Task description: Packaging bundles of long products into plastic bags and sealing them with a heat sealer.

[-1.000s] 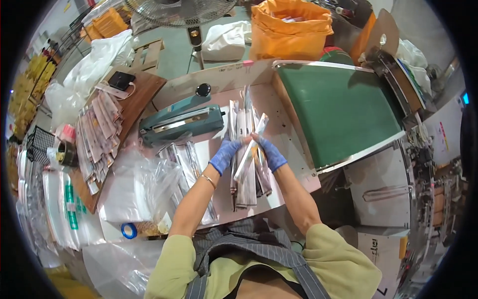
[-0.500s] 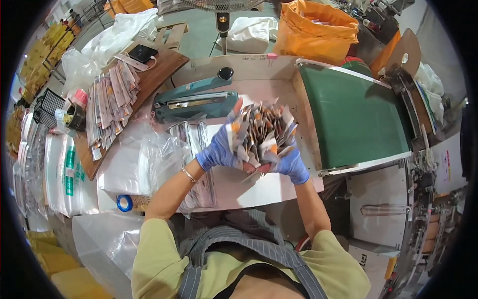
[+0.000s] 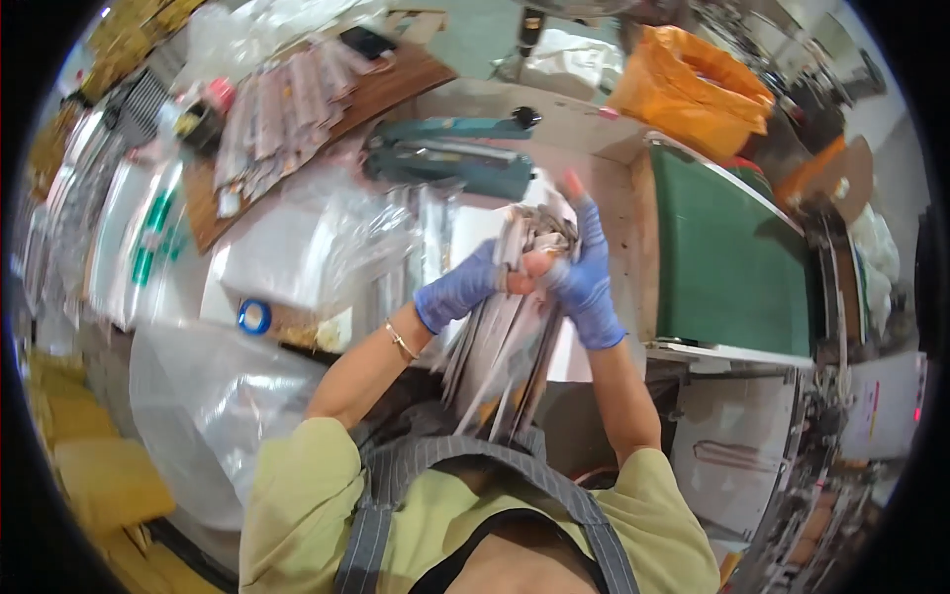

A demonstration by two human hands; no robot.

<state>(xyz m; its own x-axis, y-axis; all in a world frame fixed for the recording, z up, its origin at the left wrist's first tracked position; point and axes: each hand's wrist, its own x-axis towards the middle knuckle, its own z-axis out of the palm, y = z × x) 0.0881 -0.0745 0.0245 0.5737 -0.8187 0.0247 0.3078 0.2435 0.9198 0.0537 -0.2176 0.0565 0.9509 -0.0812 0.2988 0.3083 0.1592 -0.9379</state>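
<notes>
Between my two hands, above the front edge of the white work table (image 3: 569, 368), stands a thick bundle of long flat packets (image 3: 507, 342). Its lower ends fan out toward my apron, and its crumpled upper ends show between my thumbs. My left hand (image 3: 465, 285), in a blue fingerless glove, grips the bundle's left side. On the other side my right hand (image 3: 584, 272), gloved alike, presses the bundle with its thumb across the top and its fingers pointing up. Behind the hands lies a teal bag sealer (image 3: 450, 163) with a black knob.
Clear plastic bags (image 3: 287, 243) and a blue tape roll (image 3: 254, 316) lie to the left. A brown board (image 3: 396, 84) there carries more packets (image 3: 282, 114) and a phone (image 3: 366, 42). On the right is a green conveyor belt (image 3: 727, 257), with an orange sack (image 3: 643, 89) behind it.
The bundle has turned from showing its end faces to hanging lengthwise toward me. My right hand has risen along its side. The whole view has shifted, so the table things appear displaced.
</notes>
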